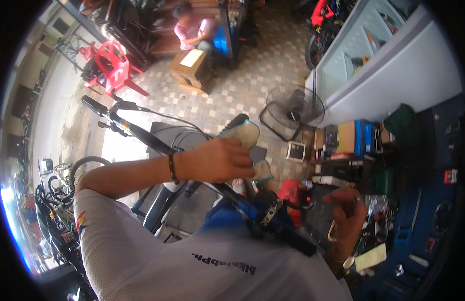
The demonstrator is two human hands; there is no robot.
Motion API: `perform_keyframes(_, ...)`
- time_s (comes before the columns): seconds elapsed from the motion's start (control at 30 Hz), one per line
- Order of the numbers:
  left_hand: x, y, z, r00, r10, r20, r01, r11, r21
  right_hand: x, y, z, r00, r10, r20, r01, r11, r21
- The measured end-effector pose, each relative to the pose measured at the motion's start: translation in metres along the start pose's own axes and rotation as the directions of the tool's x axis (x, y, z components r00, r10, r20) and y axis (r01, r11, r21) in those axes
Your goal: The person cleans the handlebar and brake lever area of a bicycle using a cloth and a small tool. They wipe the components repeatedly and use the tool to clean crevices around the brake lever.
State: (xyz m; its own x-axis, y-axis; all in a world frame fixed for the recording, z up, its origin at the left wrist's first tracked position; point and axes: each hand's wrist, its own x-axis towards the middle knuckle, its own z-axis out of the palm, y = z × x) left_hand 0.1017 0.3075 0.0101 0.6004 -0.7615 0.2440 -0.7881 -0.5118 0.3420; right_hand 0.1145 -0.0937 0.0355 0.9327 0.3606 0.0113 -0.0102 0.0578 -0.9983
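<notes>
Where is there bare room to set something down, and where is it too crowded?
A wide bare patch is the tiled floor, bordered by the wooden stool and the fan. It is crowded beside the right hand, with a paper sheet and mixed small items. The left hand also has little room: the handlebar runs close by.
</notes>
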Motion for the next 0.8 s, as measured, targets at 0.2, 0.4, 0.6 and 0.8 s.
perform_keyframes(0.2,0.021,-0.015,-0.02,0.897,-0.239,0.373,0.431,0.667,-0.608,-0.029,0.001,0.03,0.994,0.099,-0.049,-0.104,0.988,-0.118)
perform_keyframes(0.4,0.038,-0.031,-0.012,0.847,-0.143,0.513,0.483,0.612,-0.626,-0.047,0.022,0.033,0.978,0.135,-0.159,-0.147,0.987,-0.067)
perform_keyframes(0.6,0.037,-0.029,-0.019,0.812,-0.108,0.574,0.442,0.755,-0.484,-0.04,0.042,0.029,0.985,0.092,-0.145,-0.102,0.993,-0.058)
perform_keyframes(0.8,0.036,-0.041,-0.01,0.766,-0.02,0.642,0.485,0.673,-0.558,-0.038,0.036,0.024,0.978,0.119,-0.173,-0.128,0.991,-0.043)
